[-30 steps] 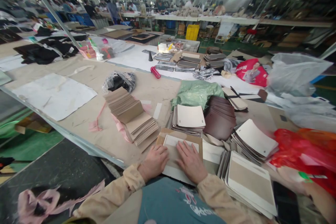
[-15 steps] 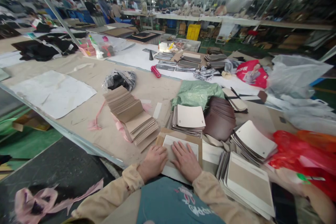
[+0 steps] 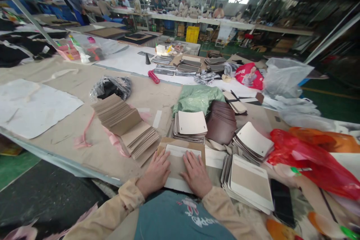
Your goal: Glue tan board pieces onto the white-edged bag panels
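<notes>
A flat white panel with a tan piece on it [image 3: 176, 168] lies in front of me on a brown cardboard board [image 3: 182, 143]. My left hand [image 3: 155, 172] rests on the panel's left edge, its fingers stretched forward and slightly bent. My right hand [image 3: 196, 174] lies flat on the right part of the panel, fingers apart. Neither hand grips anything. Just left of the board is a fanned stack of tan sheets [image 3: 126, 123]. Beyond it stands a stack of white panels [image 3: 192, 122], and to the right a stack of panels with tan pieces [image 3: 250, 180].
Dark brown pieces [image 3: 222, 123] lie fanned near a green plastic bag [image 3: 194, 97]. Another white stack [image 3: 254, 138] sits beside a red plastic bag [image 3: 309, 163]. A dark flat object [image 3: 282, 200] lies at the right. A magenta tube [image 3: 153, 77] lies farther back.
The view has swung to the right, so the table's things appear farther left. My left hand has shifted toward the panel's far left corner, its fingers straighter. My right hand stays on the panel.
</notes>
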A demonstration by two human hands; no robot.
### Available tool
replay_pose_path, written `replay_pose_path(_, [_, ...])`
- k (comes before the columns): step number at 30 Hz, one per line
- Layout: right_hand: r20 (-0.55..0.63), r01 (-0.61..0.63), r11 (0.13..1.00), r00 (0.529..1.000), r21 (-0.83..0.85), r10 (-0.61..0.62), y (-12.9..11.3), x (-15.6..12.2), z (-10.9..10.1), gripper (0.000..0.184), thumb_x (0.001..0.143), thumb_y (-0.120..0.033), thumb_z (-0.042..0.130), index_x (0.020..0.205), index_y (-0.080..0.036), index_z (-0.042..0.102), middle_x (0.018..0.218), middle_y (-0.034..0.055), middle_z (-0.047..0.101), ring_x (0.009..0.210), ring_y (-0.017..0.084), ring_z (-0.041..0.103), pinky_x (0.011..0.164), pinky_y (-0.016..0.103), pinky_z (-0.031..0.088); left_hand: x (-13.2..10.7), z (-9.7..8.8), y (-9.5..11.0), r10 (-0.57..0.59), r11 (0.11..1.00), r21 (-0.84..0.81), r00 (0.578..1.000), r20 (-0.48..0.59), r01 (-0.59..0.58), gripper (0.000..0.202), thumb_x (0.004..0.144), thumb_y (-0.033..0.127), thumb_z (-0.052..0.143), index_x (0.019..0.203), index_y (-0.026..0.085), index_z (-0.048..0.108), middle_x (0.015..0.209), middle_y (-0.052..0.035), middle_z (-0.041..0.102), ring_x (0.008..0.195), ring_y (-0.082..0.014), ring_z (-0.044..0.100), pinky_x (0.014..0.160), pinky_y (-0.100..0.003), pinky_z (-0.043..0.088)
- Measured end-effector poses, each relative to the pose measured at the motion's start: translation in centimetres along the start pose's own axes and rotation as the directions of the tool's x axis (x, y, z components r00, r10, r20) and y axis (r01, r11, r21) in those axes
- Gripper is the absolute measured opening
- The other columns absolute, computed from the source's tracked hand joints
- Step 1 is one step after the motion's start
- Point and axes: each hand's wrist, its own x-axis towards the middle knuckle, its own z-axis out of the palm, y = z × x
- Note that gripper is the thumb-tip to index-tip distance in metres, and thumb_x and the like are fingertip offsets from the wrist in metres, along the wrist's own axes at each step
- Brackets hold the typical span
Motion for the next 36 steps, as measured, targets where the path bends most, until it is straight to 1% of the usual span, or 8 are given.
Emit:
replay_pose_path(4, [-0.012, -0.053, 0.997, 0.999, -0.048, 0.052, 0.3, -1.4, 0.2, 0.060, 0.090, -0.041, 0.051, 0.138, -0.008, 0.039, 0.147, 0.0170, 0.034, 0.137, 0.030, 0.027, 0.109, 0.051, 0.026, 0.4, -0.2, -0.1, 0.037, 0.999, 0.020, 0.998, 0.057, -0.038, 0.016, 0.084, 0.023, 0.047, 0.097, 0.017, 0.054, 0.148, -0.0126, 0.034, 0.141, -0.0300, 0.020, 0.113, -0.056, 0.016])
replay_pose_path(9, [-0.012, -0.097, 0.993, 0.995, -0.072, 0.096, 0.4, -1.7, 0.4, 0.060, 0.090, -0.042, 0.051, 0.138, -0.008, 0.039, 0.147, 0.0182, 0.033, 0.135, 0.031, 0.030, 0.108, 0.051, 0.027, 0.7, -0.3, -0.3, 0.056, 0.998, 0.027, 0.994, 0.090, -0.059, 0.019, 0.083, 0.022, 0.046, 0.100, 0.017, 0.053, 0.147, -0.0129, 0.036, 0.140, -0.0270, 0.024, 0.115, -0.054, 0.013])
replay_pose_path(15, [-0.009, -0.103, 0.992, 0.995, -0.080, 0.102, 0.7, -1.5, 0.6, 0.062, 0.090, -0.042, 0.051, 0.139, -0.007, 0.037, 0.147, 0.0171, 0.033, 0.135, 0.030, 0.030, 0.108, 0.051, 0.027, 0.6, -0.1, -0.3, 0.051, 0.998, 0.033, 0.995, 0.089, -0.054, 0.022, 0.084, 0.023, 0.045, 0.104, 0.018, 0.052, 0.147, -0.0113, 0.037, 0.139, -0.0249, 0.026, 0.114, -0.053, 0.013])
replay_pose_path(22, [-0.047, -0.099, 0.994, 0.994, -0.043, 0.097, 0.9, -1.7, 0.9, 0.059, 0.091, -0.042, 0.047, 0.139, -0.009, 0.037, 0.147, 0.0165, 0.033, 0.135, 0.029, 0.031, 0.107, 0.050, 0.029, 0.6, -0.4, -0.3, 0.043, 0.999, 0.012, 0.994, 0.100, -0.044, 0.022, 0.085, 0.023, 0.045, 0.104, 0.018, 0.052, 0.148, -0.0122, 0.036, 0.138, -0.0264, 0.028, 0.112, -0.056, 0.017])
replay_pose_path(27, [-0.062, -0.073, 0.997, 0.996, -0.025, 0.071, 0.5, -1.1, 0.6, 0.060, 0.091, -0.041, 0.048, 0.140, -0.009, 0.036, 0.149, 0.0167, 0.030, 0.137, 0.030, 0.026, 0.108, 0.051, 0.029, 0.6, -0.4, -0.1, 0.027, 1.000, -0.009, 0.994, 0.103, -0.027, 0.023, 0.084, 0.024, 0.046, 0.105, 0.018, 0.052, 0.147, -0.0125, 0.036, 0.138, -0.0266, 0.028, 0.112, -0.055, 0.018])
replay_pose_path(32, [-0.046, -0.075, 0.997, 0.996, -0.024, 0.074, 0.6, -1.1, 1.0, 0.059, 0.091, -0.042, 0.048, 0.138, -0.008, 0.039, 0.146, 0.0174, 0.035, 0.135, 0.030, 0.031, 0.108, 0.051, 0.030, 0.6, -0.3, -0.4, 0.035, 0.999, -0.022, 0.995, 0.090, -0.033, 0.024, 0.082, 0.023, 0.048, 0.105, 0.019, 0.052, 0.147, -0.0120, 0.037, 0.137, -0.0263, 0.030, 0.113, -0.054, 0.017])
replay_pose_path(34, [-0.065, -0.101, 0.995, 0.993, -0.023, 0.100, 1.0, -1.6, 1.3, 0.057, 0.091, -0.041, 0.048, 0.136, -0.007, 0.041, 0.144, 0.0182, 0.038, 0.134, 0.030, 0.033, 0.107, 0.049, 0.032, 0.7, -0.4, -0.5, 0.038, 0.999, -0.034, 0.995, 0.091, -0.035, 0.023, 0.082, 0.023, 0.049, 0.104, 0.019, 0.052, 0.146, -0.0117, 0.037, 0.137, -0.0261, 0.030, 0.113, -0.053, 0.018])
replay_pose_path(36, [-0.113, -0.150, 0.989, 0.982, 0.005, 0.150, 1.5, -2.3, 1.4, 0.053, 0.091, -0.039, 0.047, 0.133, -0.006, 0.045, 0.140, 0.0200, 0.043, 0.131, 0.030, 0.038, 0.105, 0.046, 0.037, 0.7, -0.5, -0.6, 0.034, 0.998, -0.048, 0.994, 0.100, -0.029, 0.023, 0.081, 0.022, 0.049, 0.104, 0.019, 0.051, 0.146, -0.0115, 0.038, 0.137, -0.0259, 0.030, 0.113, -0.052, 0.019])
